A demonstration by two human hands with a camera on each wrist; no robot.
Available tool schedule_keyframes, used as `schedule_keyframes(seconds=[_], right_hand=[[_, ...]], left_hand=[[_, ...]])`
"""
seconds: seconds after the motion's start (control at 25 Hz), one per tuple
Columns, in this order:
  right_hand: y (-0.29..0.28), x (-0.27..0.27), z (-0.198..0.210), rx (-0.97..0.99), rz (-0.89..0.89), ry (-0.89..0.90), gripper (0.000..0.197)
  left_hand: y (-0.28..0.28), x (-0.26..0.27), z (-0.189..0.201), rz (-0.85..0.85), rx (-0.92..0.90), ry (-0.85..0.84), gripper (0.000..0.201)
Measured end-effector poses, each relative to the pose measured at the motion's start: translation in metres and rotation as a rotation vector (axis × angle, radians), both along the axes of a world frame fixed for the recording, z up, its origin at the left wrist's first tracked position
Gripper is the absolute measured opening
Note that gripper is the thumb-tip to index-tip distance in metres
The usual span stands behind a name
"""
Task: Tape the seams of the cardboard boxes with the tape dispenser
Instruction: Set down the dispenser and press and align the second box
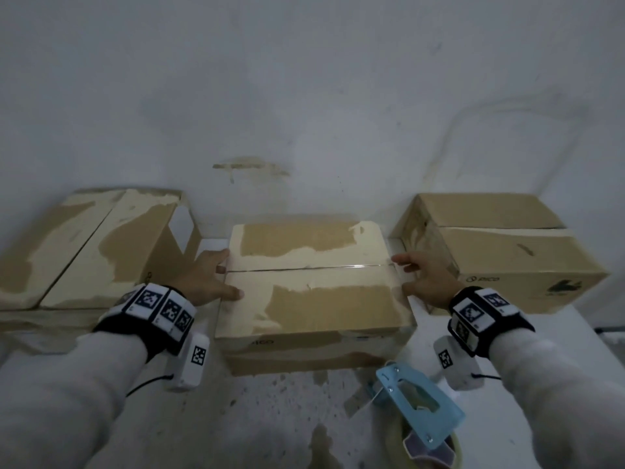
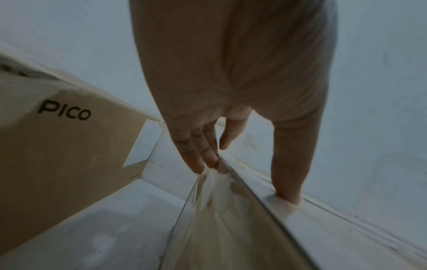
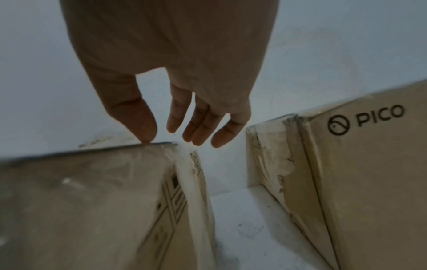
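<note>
Head view: my left hand [image 1: 206, 277] and right hand [image 1: 424, 275], fingers extended, flanking the middle box [image 1: 311, 282], blue tape dispenser [image 1: 417, 402] lying on the floor near me, left wrist view: thumb [image 2: 289, 164] flat on the box top, right wrist view: relaxed fingers [image 3: 201, 126] above the box edge.

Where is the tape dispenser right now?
In the head view the blue tape dispenser lies on the floor at lower right, just in front of the middle box, below the right hand; neither hand holds it.

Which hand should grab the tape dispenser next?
Right, probably. The blue tape dispenser lies just beneath the right hand and wrist; the left hand rests at the middle box's far side. Both hands hold nothing.
</note>
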State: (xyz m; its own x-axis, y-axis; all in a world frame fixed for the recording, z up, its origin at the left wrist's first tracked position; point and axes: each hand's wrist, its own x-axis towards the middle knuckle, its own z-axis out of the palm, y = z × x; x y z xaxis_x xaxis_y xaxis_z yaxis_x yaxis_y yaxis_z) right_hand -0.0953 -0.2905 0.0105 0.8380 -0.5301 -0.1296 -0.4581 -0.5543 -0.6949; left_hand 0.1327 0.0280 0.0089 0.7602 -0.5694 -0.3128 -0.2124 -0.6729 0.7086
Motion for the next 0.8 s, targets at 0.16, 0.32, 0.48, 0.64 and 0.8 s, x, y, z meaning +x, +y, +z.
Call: schedule_keyframes(seconds=[0.16,0.32,0.48,0.64,0.8], right_hand=[[-0.014,0.021,0.002,-0.061,0.03,0.035,0.048],[-0.027,0.049,0.01,-0.026,0.003,0.06,0.04],[-0.039,0.084,0.007,0.06,-0.053,-0.037,0.037],[-0.051,0.106,-0.003,0.059,-0.089,-0.054,0.035],[-0.058,0.112,-0.01,0.083,-0.113,-0.061,0.035]], left_hand=[[-0.006,0.008,0.0,-0.045,0.066,-0.032,0.098],[-0.013,0.029,0.002,-0.068,0.101,-0.093,0.087],[-0.026,0.047,0.005,-0.103,0.152,-0.156,0.074],[-0.037,0.065,0.002,-0.072,0.155,-0.175,0.064],[-0.043,0.08,-0.005,-0.05,0.135,-0.153,0.055]])
